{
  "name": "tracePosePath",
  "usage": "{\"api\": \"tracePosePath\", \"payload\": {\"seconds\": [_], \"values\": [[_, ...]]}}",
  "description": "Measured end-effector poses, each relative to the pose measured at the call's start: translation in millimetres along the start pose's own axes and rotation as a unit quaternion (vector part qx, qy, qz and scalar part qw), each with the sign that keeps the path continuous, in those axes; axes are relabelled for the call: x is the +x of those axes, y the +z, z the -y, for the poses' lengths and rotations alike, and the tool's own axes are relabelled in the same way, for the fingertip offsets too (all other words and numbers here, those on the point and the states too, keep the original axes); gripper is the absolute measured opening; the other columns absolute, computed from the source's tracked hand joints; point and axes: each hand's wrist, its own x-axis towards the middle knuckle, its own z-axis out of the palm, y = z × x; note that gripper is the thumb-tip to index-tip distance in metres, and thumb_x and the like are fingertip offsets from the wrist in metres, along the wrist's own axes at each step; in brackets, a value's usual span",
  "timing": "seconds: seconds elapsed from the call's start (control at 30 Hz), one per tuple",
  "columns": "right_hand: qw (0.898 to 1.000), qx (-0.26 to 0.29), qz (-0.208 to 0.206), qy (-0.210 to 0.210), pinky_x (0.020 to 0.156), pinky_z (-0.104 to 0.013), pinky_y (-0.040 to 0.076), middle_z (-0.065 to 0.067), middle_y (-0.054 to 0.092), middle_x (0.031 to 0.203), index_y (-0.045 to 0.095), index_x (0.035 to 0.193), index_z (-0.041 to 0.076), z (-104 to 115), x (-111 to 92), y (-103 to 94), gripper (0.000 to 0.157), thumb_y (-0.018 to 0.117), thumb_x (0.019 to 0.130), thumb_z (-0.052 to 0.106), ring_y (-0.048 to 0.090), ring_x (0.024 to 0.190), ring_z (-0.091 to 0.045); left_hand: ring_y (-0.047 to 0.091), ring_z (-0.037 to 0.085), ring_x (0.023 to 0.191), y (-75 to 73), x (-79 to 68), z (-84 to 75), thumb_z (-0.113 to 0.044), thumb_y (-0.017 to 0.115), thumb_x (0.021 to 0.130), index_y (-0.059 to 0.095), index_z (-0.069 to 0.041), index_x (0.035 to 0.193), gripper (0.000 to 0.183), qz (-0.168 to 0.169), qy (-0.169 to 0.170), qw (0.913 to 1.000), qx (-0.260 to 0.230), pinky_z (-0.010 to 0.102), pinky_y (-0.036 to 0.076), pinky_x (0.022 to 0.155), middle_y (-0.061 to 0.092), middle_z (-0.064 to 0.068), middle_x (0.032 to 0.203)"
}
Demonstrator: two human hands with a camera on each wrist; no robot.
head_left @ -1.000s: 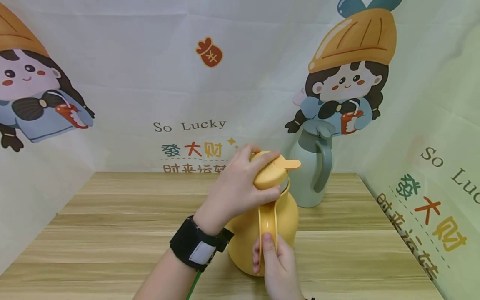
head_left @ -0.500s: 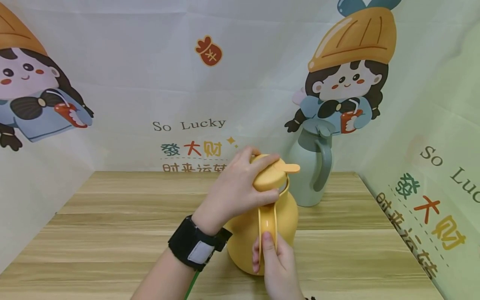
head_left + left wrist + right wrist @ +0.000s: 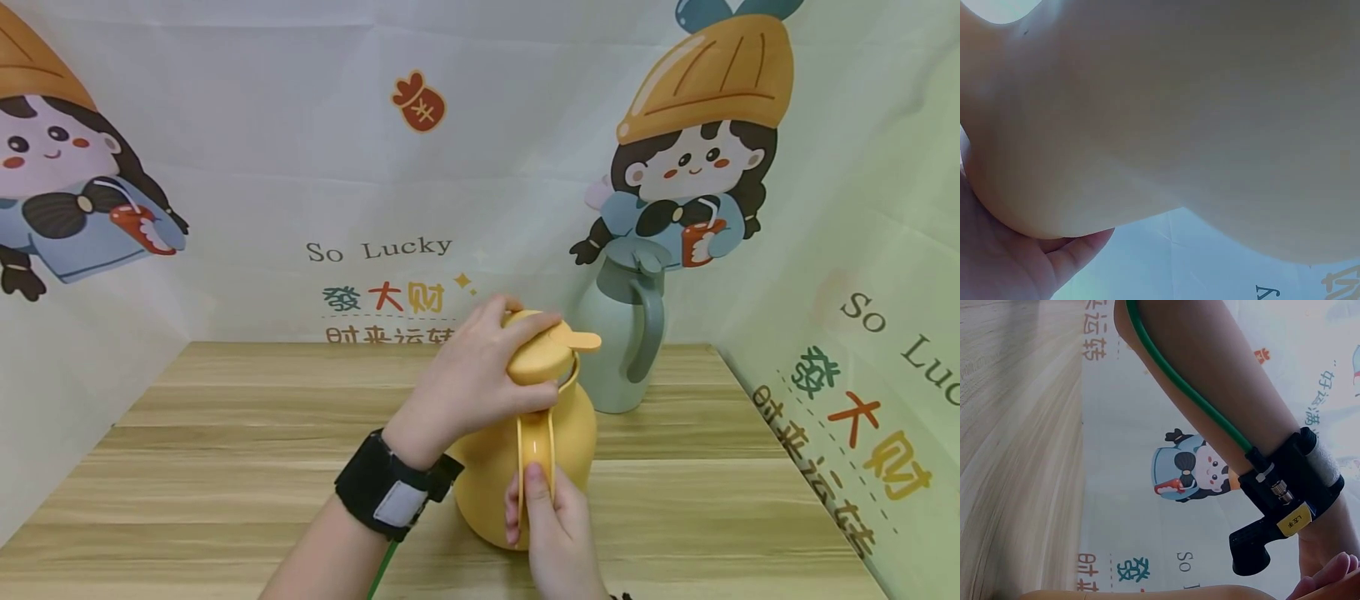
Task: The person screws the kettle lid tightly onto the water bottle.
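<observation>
A yellow thermos jug (image 3: 487, 492) stands upright on the wooden table. Its round yellow lid (image 3: 542, 357), with a tab pointing right, sits tilted over the mouth, and a sliver of the neck's inside shows beneath it. From the left and above, my left hand (image 3: 468, 367) grips this lid, fingers over the far side and thumb along the near side. My right hand (image 3: 558, 521) holds the jug's handle (image 3: 535, 437) low down, thumb pressed on its outer face. The jug's curved body (image 3: 1179, 125) fills most of the left wrist view, above the left hand's fingers.
Behind the jug to the right stands a grey-green thermos jug (image 3: 618, 350) with its handle towards me. A printed cloth backdrop (image 3: 285, 125) encloses the table (image 3: 225, 467) at the back and sides. A black wrist strap (image 3: 393, 487) with a green cable is on my left wrist.
The lid has come down slightly towards the mouth, the left hand lowering with it. My right hand keeps its hold on the handle, and the jug stays in place.
</observation>
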Motion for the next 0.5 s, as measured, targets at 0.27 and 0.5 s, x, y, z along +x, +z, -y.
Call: {"api": "tracePosePath", "payload": {"seconds": [0.27, 0.5], "values": [[1.000, -0.005, 0.001, 0.001, 0.041, -0.030, 0.045, -0.013, 0.046, 0.058, 0.048, 0.078, -0.003, -0.2, 0.1, -0.4, 0.032, 0.028, 0.102, 0.005, 0.046, 0.043, -0.016, 0.039, 0.013, 0.090, 0.0, 1.3, 0.2, -0.040, 0.065, 0.067, 0.056, -0.027, 0.123, 0.058, 0.006, -0.001, 1.0000, 0.000, 0.029, 0.037, 0.068, 0.042, 0.000, 0.108], [1.000, -0.009, 0.002, -0.004, 0.040, -0.031, 0.045, -0.013, 0.046, 0.058, 0.048, 0.078, -0.002, -0.4, 0.4, -0.8, 0.032, 0.028, 0.101, 0.005, 0.046, 0.043, -0.016, 0.039, 0.013, 0.090, -0.6, 1.9, 0.5, -0.040, 0.063, 0.067, 0.056, -0.028, 0.123, 0.058, 0.017, 0.002, 0.9998, 0.002, 0.030, 0.036, 0.069, 0.042, -0.001, 0.107]]}}
